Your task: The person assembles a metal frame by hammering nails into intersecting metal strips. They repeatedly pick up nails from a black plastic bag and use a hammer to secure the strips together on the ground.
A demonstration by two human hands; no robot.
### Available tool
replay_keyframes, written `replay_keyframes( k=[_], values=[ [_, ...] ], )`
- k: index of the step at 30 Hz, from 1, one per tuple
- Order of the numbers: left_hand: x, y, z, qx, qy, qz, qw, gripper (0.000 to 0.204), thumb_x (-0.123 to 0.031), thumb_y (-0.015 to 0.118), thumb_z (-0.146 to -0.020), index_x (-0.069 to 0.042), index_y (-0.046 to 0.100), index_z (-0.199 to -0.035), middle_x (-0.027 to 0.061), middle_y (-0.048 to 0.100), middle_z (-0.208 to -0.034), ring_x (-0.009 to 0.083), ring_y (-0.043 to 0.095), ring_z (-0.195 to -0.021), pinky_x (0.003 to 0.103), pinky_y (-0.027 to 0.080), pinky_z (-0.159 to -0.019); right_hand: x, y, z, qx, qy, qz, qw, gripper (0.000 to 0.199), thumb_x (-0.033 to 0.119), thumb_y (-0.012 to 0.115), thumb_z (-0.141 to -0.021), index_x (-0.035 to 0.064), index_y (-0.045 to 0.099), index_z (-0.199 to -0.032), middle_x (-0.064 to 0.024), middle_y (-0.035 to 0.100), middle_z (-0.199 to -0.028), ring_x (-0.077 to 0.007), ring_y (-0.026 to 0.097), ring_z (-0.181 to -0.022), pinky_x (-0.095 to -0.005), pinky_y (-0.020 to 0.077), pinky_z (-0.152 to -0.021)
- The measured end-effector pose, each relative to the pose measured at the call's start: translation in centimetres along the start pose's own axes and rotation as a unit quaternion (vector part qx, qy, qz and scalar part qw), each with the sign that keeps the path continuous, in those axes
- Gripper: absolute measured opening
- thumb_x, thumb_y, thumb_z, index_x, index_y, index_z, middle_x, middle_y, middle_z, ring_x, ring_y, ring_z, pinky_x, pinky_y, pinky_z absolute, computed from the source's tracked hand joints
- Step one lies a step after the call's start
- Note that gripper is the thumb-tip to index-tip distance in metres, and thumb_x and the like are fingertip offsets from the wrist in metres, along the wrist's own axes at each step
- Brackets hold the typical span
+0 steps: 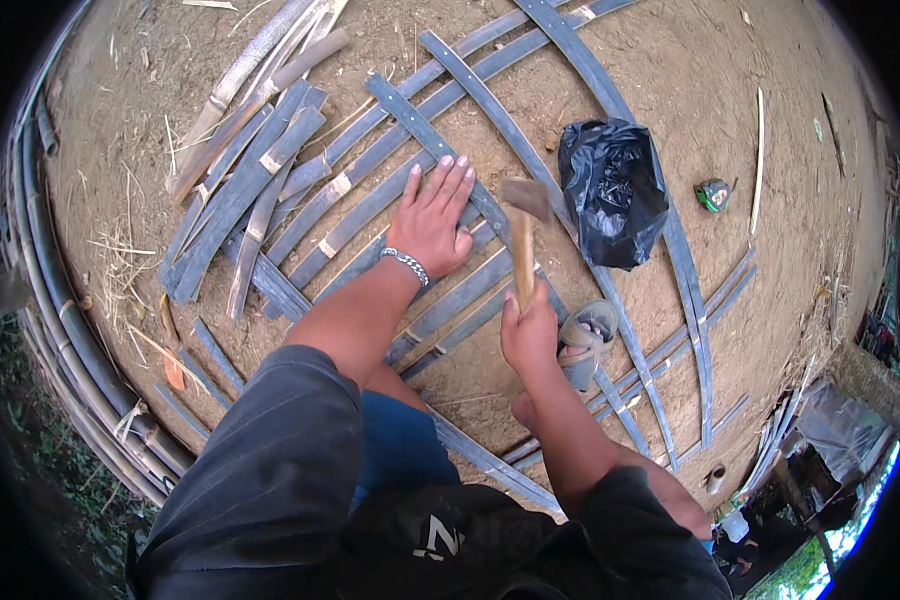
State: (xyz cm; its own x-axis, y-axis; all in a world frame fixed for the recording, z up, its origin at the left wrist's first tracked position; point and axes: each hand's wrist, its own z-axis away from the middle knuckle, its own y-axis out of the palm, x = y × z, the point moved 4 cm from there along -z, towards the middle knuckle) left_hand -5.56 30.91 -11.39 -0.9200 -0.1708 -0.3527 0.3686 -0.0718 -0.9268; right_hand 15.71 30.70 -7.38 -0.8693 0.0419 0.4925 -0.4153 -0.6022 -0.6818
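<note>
My left hand (428,225) lies flat with its fingers stretched out, pressing on crossed bamboo slats on the ground. Under and beyond its fingertips runs a dark crosswise slat (400,106) with small nail dots along it. Several lengthwise slats (345,185) pass beneath that one, forming a lattice. My right hand (530,335) is closed around the wooden handle of a hammer (523,262). The hammer's metal head is up near the crosswise slat, to the right of my left hand, slightly blurred. Whether it touches the slat I cannot tell.
An open black plastic bag (613,205) sits right of the lattice. My sandalled foot (585,340) is beside the slats. Loose split bamboo (240,200) is piled at left, with long poles (58,270) along the left edge. A small green packet (713,195) lies at right.
</note>
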Motion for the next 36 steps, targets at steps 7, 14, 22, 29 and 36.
replay_keyframes(
  k=[7,14,22,29,36],
  values=[
    [-0.1,0.0,-0.4,-0.021,0.010,0.028,0.999,0.084,-0.027,0.059,-0.081,-0.004,0.039,-0.159,0.0139,0.035,-0.168,0.0303,0.028,-0.158,0.054,0.013,-0.131,-0.7,-4.3,-0.7,0.019,-0.021,-0.020,0.999,0.041,0.017,0.066,-0.099,0.0032,0.048,-0.133,-0.0274,0.070,-0.097,-0.0459,0.070,-0.083,-0.0537,0.0550,-0.072],
    [1.1,-1.3,0.0,-0.052,0.017,0.132,0.990,0.077,-0.014,0.056,-0.085,-0.002,0.039,-0.159,0.0162,0.036,-0.168,0.0324,0.026,-0.159,0.052,0.010,-0.131,-0.4,-25.4,3.2,0.124,0.060,-0.237,0.962,0.049,0.015,0.067,-0.100,0.0051,0.044,-0.143,-0.0004,0.056,-0.083,-0.0086,0.055,-0.063,-0.0267,0.0475,-0.055],
    [-5.4,-5.6,-4.6,-0.215,0.074,0.249,0.942,0.034,-0.004,0.071,-0.086,-0.002,0.070,-0.120,0.0175,0.069,-0.125,0.0353,0.063,-0.119,0.048,0.047,-0.107,-15.7,-28.7,12.8,-0.267,0.144,-0.259,0.917,0.042,0.010,0.061,-0.104,0.0019,0.044,-0.141,-0.0029,0.054,-0.080,-0.0097,0.051,-0.059,-0.0256,0.0445,-0.052],
    [-16.2,-1.8,-16.4,0.020,0.180,0.158,0.971,0.015,-0.014,0.072,-0.089,-0.008,0.076,-0.102,0.0132,0.071,-0.107,0.0337,0.069,-0.105,0.046,0.056,-0.091,-18.7,-20.1,12.1,-0.197,0.268,-0.427,0.841,0.032,0.009,0.061,-0.102,0.0048,0.045,-0.130,-0.0047,0.053,-0.078,-0.0141,0.052,-0.056,-0.0314,0.0466,-0.050],
    [-17.3,4.8,-17.7,0.027,0.138,0.009,0.990,0.023,-0.019,0.056,-0.096,-0.013,0.078,-0.097,0.0089,0.073,-0.106,0.0259,0.070,-0.104,0.043,0.055,-0.083,-19.1,-17.4,15.1,-0.134,0.292,-0.451,0.833,0.035,0.007,0.060,-0.101,0.0084,0.045,-0.132,-0.0031,0.052,-0.078,-0.0131,0.050,-0.054,-0.0295,0.0429,-0.047]
  ],
)
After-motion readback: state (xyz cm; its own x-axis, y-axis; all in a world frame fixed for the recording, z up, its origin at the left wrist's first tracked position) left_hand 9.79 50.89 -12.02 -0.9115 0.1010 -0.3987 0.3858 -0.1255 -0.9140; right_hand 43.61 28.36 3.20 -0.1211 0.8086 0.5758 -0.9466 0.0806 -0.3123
